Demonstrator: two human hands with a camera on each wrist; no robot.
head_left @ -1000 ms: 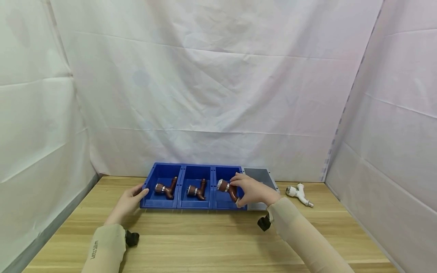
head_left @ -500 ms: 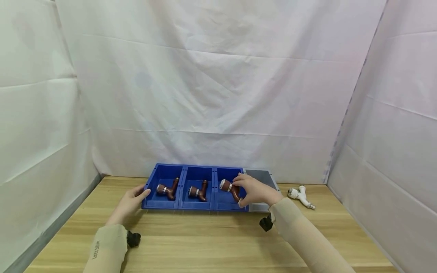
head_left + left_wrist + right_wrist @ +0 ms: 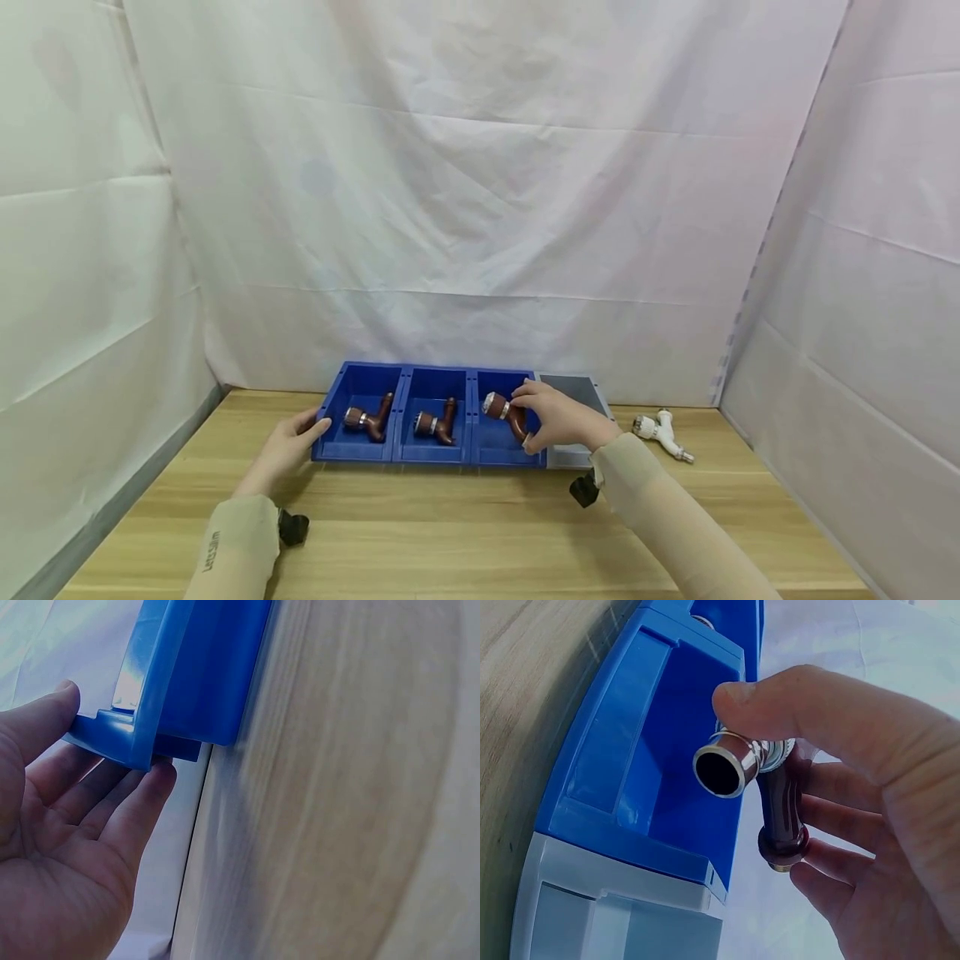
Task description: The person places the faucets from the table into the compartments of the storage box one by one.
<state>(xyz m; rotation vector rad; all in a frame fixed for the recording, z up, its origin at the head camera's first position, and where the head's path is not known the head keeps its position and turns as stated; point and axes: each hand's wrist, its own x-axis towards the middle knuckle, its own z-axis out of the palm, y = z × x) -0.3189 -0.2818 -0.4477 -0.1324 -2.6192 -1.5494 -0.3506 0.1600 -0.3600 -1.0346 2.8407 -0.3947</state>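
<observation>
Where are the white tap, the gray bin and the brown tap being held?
White tap (image 3: 663, 431), head view: on the body, where its branches meet.
Gray bin (image 3: 573, 387), head view: on the inside back wall.
Brown tap being held (image 3: 782, 806), right wrist view: on the dark brown pipe.

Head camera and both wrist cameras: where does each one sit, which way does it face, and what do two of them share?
Head: on the head, facing forward and down at the blue bins, grey bin, taps and table; left grip, right grip and sleeves show.
Left wrist: on the left wrist, looking past the left grip at a blue edge and the table.
Right wrist: on the right wrist, looking at the held tap with bins around; the right grip shows.
Shared: head and right wrist both show the held tap and grey bin.
</observation>
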